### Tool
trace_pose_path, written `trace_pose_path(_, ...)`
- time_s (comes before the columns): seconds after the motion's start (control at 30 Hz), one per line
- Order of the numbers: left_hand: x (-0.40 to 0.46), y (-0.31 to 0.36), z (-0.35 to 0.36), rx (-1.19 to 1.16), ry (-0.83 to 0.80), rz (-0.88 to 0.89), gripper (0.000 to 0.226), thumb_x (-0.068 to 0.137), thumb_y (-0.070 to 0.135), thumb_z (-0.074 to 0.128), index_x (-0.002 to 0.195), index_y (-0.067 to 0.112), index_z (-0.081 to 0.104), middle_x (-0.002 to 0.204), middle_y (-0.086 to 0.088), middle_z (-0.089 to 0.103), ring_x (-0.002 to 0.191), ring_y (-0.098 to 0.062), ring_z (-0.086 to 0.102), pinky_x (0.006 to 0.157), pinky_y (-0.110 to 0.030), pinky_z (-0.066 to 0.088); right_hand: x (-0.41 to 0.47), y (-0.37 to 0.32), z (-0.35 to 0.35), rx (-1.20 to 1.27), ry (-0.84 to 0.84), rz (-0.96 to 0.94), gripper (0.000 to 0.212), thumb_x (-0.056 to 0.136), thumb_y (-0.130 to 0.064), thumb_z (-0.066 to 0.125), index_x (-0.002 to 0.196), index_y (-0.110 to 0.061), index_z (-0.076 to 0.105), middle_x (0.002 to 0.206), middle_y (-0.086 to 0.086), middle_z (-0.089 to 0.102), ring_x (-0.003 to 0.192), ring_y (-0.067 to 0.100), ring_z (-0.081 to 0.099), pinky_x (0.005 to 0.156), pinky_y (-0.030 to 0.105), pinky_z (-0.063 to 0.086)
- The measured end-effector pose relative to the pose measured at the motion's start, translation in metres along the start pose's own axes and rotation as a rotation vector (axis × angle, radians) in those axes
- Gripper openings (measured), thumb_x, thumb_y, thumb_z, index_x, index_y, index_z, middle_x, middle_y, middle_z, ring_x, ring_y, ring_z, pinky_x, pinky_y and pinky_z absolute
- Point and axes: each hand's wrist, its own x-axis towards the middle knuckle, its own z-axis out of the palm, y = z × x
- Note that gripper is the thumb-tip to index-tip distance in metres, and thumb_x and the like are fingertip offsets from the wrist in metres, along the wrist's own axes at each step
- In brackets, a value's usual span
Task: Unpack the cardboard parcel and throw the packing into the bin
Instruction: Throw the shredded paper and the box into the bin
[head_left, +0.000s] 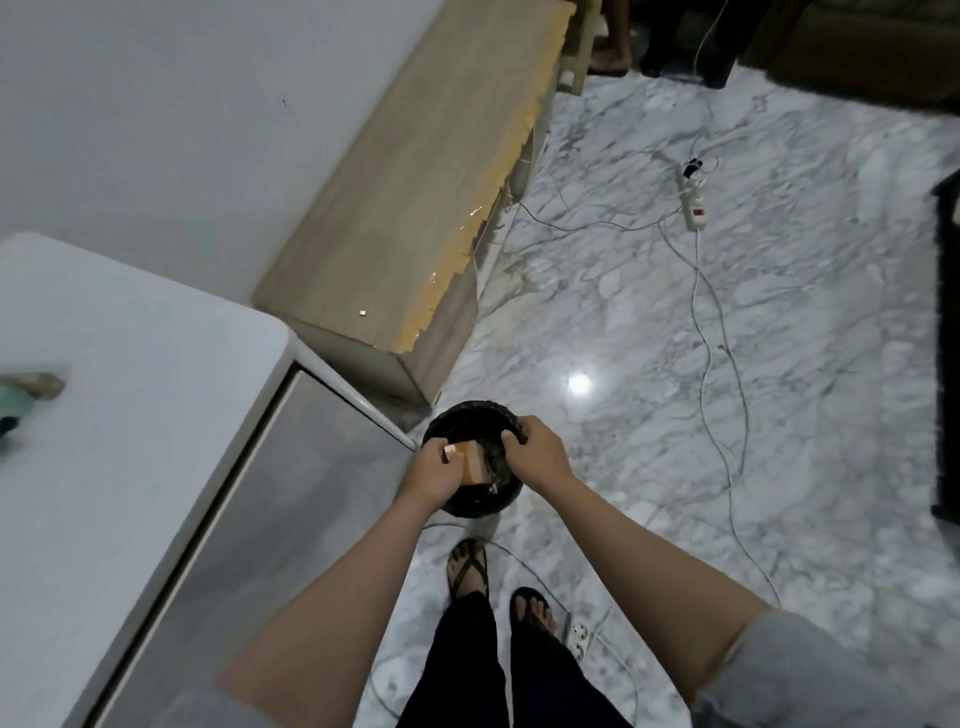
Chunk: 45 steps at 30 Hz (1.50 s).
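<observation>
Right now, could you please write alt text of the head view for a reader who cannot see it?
A person stands over a small black bin on a marble floor, the left hand pushing cardboard into it while the right hand grips the rim. A white table is at left, a wooden cabinet behind, and cables with a power strip lie at right.
</observation>
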Motion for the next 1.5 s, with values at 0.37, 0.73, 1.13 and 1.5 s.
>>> trace_pose_path(0.37, -0.141, -0.017, -0.088, -0.268, 0.581, 0.201, 0.031, 0.092, 0.015, 0.051, 0.121, 0.005, 0.056, 0.123, -0.012, 0.059, 0.116, -0.024, 0.054, 0.091, -0.024, 0.039, -0.092, -0.102, 0.031, 0.032, -0.028, -0.445, 0.036, 0.095, -0.026, 0.047, 0.127, -0.009, 0.052, 0.123, 0.011, 0.059, 0.109, 0.026, 0.056, 0.091, 0.037, 0.047)
trace_pose_path(0.73, -0.245, -0.154, -0.201, -0.395, 1.265, 0.079, 0.018, 0.085, 0.002, 0.055, 0.100, 0.007, 0.063, 0.094, -0.001, 0.060, 0.091, -0.020, 0.060, 0.080, -0.025, 0.042, -0.195, -0.205, 0.169, -0.024, -0.193, -0.983, 0.022, 0.090, -0.015, 0.051, 0.110, -0.011, 0.061, 0.091, 0.003, 0.062, 0.081, 0.023, 0.061, 0.074, 0.032, 0.049)
trace_pose_path(1.13, -0.274, -0.311, -0.312, -0.428, 1.415, -0.171, 0.052, 0.081, 0.014, 0.069, 0.127, -0.002, 0.049, 0.117, -0.023, 0.051, 0.111, -0.038, 0.053, 0.092, -0.043, 0.043, -0.184, -0.282, 0.296, -0.364, 0.039, -1.292, 0.050, 0.064, -0.030, 0.080, 0.109, -0.016, 0.064, 0.108, 0.013, 0.061, 0.099, 0.037, 0.056, 0.077, 0.042, 0.048)
trace_pose_path(1.5, -0.231, -0.331, -0.388, -0.412, 1.421, -0.119, 0.093, 0.081, 0.048, 0.066, 0.143, -0.007, 0.024, 0.146, -0.027, 0.031, 0.138, -0.040, 0.025, 0.113, -0.049, 0.025, -0.120, -0.335, 0.301, -0.837, 0.008, -1.074, 0.111, 0.048, -0.076, 0.071, 0.142, -0.043, 0.023, 0.155, 0.012, 0.015, 0.143, 0.038, 0.011, 0.111, 0.060, 0.010)
